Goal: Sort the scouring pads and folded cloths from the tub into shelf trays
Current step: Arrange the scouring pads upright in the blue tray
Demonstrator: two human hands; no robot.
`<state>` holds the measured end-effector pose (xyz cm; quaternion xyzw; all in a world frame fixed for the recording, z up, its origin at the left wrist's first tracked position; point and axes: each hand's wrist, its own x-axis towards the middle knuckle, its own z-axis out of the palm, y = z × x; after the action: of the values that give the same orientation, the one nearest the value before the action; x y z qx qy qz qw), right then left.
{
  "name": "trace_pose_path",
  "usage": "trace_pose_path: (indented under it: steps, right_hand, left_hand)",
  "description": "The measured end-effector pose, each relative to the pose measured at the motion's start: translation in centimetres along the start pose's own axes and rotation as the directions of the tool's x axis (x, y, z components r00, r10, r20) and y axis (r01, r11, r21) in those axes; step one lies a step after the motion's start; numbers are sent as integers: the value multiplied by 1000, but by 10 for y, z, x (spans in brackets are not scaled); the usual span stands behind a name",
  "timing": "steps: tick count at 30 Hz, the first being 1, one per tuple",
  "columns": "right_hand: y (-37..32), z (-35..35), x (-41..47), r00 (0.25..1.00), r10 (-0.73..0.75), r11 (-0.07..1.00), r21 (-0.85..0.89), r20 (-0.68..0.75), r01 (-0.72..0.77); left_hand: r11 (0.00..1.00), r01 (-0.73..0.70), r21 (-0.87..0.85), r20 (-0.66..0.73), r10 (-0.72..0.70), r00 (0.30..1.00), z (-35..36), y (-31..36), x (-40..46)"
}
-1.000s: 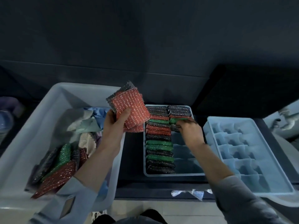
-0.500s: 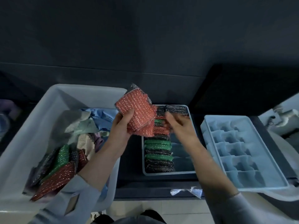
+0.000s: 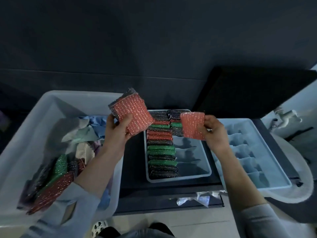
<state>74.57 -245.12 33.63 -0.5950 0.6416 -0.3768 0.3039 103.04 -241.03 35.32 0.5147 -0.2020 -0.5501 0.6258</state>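
Red pad is pinched by the right hand above the tray, likely to fill its right column; left hand grips a spare stack over the tub

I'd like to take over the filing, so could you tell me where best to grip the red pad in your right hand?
Pinch the red pad by its free left edge, coming from the left: the right hand covers its right edge.
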Motion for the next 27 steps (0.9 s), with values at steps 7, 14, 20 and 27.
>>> trace_pose_path:
  steps: [7, 14, 20, 27]
  right_hand:
    - [24, 36, 2, 911, -314, 629, -659, 269, 411]
    - [45, 63, 7, 903, -324, 541, -727, 283, 422]
    - [32, 58, 8, 927, -362, 751, -557, 100, 354]
    - [-56, 64, -27, 943, -146, 988, 97, 300, 122]
  left_hand:
    - [990, -66, 121, 51, 60, 997, -3, -9, -9]
    - [965, -83, 250, 117, 56, 992, -11, -11, -14]
    - [950, -73, 304, 165, 23, 986, -11, -14, -19]
    - [918, -81, 388, 175, 13, 984, 6, -27, -13]
